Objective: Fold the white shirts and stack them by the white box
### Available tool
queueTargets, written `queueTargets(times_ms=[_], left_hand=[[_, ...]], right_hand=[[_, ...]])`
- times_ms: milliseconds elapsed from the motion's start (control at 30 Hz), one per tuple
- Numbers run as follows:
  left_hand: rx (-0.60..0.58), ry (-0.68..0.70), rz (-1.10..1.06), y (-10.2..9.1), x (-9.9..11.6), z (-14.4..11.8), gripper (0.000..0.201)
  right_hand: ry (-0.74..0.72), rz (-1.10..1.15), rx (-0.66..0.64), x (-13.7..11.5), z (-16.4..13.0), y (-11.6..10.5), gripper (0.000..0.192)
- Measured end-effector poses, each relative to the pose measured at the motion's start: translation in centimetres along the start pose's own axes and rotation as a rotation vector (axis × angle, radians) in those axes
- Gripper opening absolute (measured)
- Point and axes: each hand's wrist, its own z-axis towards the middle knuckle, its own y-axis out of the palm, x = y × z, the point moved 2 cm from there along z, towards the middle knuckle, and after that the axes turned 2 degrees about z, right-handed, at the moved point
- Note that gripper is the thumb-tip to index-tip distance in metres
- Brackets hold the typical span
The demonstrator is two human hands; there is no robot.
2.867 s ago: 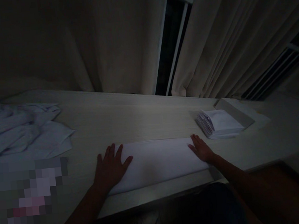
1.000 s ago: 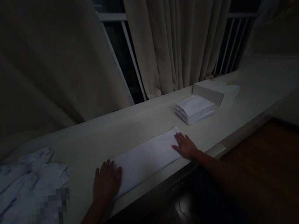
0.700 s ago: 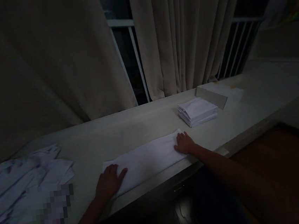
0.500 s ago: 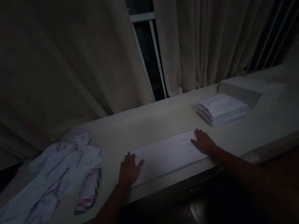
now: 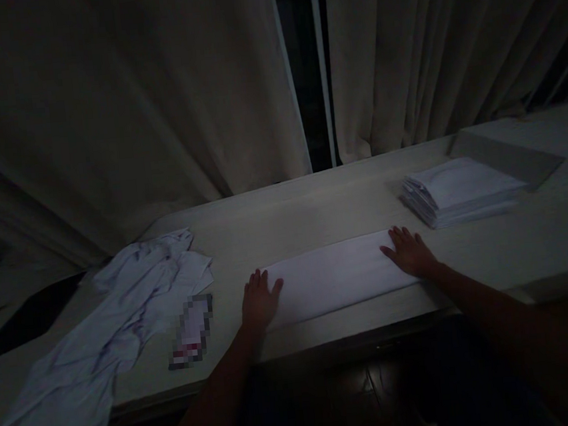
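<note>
A long white cloth, folded into a flat strip, lies along the front of the pale table. My left hand rests on its left end, fingers spread and thumb apart. On the opposite end lies my right hand, also flat with the fingers apart. Behind and to the right of that hand is a neat stack of folded white cloths. At the left, a crumpled heap of white cloth spreads to the table's front edge.
A pixelated flat object lies between the heap and my left arm. Behind the stack, a grey-white raised panel stands on the pale table. Beige curtains hang along the back, parted at a dark window. The light is dim.
The view has shifted, so the table's things appear farther right and slightly higher. Both hands stay flat on the two ends of the folded cloth.
</note>
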Motion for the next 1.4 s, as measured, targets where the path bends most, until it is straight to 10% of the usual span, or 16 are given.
queueTargets(times_ms=[467,600,900,1100,1400], left_hand=[[0.013,0.133,-0.045,-3.8,-2.9,-4.4,0.062],[-0.098,0.392,0.108,-2.5,-1.5,-7.4,0.075],[-0.128,0.397,0.184,-1.3,-1.2,-7.8,0.085],[-0.113,0.436,0.212,-1.1,-2.1,-7.8,0.087],[-0.179,0.515,0.219,-1.7,-3.2,-9.1,0.106]], right_hand=[[0.003,0.005,0.009,-0.1,-0.1,-0.3,0.091],[-0.014,-0.018,0.015,0.0,-0.2,-0.2,0.090],[-0.013,-0.052,0.092,-1.4,-0.5,-2.0,0.081],[-0.323,-0.041,0.036,-2.4,-5.1,-3.7,0.065],[-0.475,-0.007,-0.111,0.6,-12.9,-4.8,0.099]])
